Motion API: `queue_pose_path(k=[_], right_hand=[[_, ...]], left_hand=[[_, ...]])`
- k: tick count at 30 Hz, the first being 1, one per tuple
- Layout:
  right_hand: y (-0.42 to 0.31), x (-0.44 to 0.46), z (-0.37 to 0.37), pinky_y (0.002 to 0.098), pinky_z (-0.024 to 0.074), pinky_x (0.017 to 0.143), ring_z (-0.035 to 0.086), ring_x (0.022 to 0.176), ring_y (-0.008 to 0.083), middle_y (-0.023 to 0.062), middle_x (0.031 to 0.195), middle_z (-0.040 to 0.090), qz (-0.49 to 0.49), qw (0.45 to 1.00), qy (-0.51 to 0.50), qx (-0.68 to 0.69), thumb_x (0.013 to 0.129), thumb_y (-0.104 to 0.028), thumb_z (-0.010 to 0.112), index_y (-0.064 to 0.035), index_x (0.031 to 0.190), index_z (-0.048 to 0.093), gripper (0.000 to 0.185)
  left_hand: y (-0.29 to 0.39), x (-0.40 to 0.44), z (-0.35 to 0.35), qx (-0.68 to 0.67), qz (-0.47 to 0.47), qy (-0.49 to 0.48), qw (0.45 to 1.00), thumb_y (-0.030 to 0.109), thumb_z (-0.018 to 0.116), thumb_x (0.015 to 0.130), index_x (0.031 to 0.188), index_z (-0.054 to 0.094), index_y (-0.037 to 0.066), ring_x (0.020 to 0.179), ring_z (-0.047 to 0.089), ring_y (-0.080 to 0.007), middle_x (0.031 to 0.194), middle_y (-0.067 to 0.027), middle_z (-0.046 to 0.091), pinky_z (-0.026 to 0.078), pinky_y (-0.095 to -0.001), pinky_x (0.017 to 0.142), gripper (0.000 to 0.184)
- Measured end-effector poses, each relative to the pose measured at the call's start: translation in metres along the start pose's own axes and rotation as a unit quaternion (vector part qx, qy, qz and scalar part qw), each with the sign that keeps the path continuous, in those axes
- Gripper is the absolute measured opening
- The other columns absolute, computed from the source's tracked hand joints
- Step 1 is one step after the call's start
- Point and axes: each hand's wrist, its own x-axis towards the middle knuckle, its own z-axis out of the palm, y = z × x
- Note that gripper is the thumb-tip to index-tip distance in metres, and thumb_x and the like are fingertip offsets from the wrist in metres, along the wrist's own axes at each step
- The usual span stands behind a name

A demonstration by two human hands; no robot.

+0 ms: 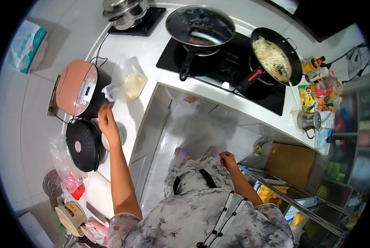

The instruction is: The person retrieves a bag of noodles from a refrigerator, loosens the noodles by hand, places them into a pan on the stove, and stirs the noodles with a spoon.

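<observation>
The left hand [106,120] reaches over the white tabletop [129,117], fingers loosely extended, presumably because the clear plastic bag with pale contents [131,84] sits beside the pink-and-black rounded rice cooker [74,89] (contact is hard to make out). The right hand [227,159] hangs low, fingers curled; I cannot tell whether they grasp anything.

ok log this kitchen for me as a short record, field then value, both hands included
left hand: raised, fingers extended near the rice cooker and plastic bag; contact unclear
right hand: low beside the patterned clothing, fingers curled, no held object visible
bag contents: something pale, not identifiable
cooktop: black, bearing a lidded pan and a wok
wok contents: pale strands, noodle-like
wok utensil: pale green handle sticking out over the rim
</observation>
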Motion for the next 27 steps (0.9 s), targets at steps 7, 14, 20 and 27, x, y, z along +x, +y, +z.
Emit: queue_pose_path(k=[7,14,20,27], right_hand=[[-0.080,-0.039,-0.030,0.0240,0.0284,0.037,0.037,0.038,0.0108,0.0022,0.051,0.044,-0.077,0.996,-0.035,-0.024,0.086,-0.023,0.057,-0.0006,0.077,0.056,0.025],[-0.307,-0.117,-0.086,0.0392,0.0427,0.063,0.054,0.074,0.0275,0.0128,0.082,0.054,-0.636,0.577,0.418,-0.297,0.081,-0.013,0.060,-0.0011,0.098,0.055,0.021],[-0.389,-0.075,-0.100,0.0478,0.0468,0.075,0.054,0.091,0.0436,0.0243,0.102,0.050,-0.437,0.673,0.363,-0.474,0.072,-0.011,0.066,-0.0043,0.113,0.043,0.048],[-0.438,-0.095,-0.109,0.0428,0.0498,0.075,0.062,0.088,0.0328,0.0174,0.091,0.065,-0.356,0.634,0.366,-0.581,0.078,-0.013,0.052,-0.0067,0.095,0.062,0.021]], left_hand=[[-0.002,-0.206,0.052,-0.037,-0.219,-0.429,0.875,0.037,0.046,0.092,0.087,0.066,0.001,0.069,0.055,-0.0162,0.075,-0.0076,0.063,0.043,-0.0310,0.065,0.041],[0.089,-0.260,0.103,-0.118,-0.203,-0.608,0.758,0.020,0.057,0.087,0.090,0.067,0.002,0.078,0.061,-0.0183,0.086,-0.0104,0.067,0.047,-0.0291,0.070,0.021],[0.179,-0.206,0.134,-0.096,-0.042,-0.514,0.852,0.021,0.056,0.088,0.093,0.067,0.003,0.075,0.060,-0.0198,0.087,-0.0120,0.065,0.046,-0.0299,0.068,0.022],[0.217,-0.183,0.145,-0.172,-0.039,-0.552,0.815,0.015,0.057,0.086,0.099,0.064,-0.001,0.079,0.060,-0.0176,0.090,-0.0124,0.065,0.046,-0.0270,0.071,0.021]])
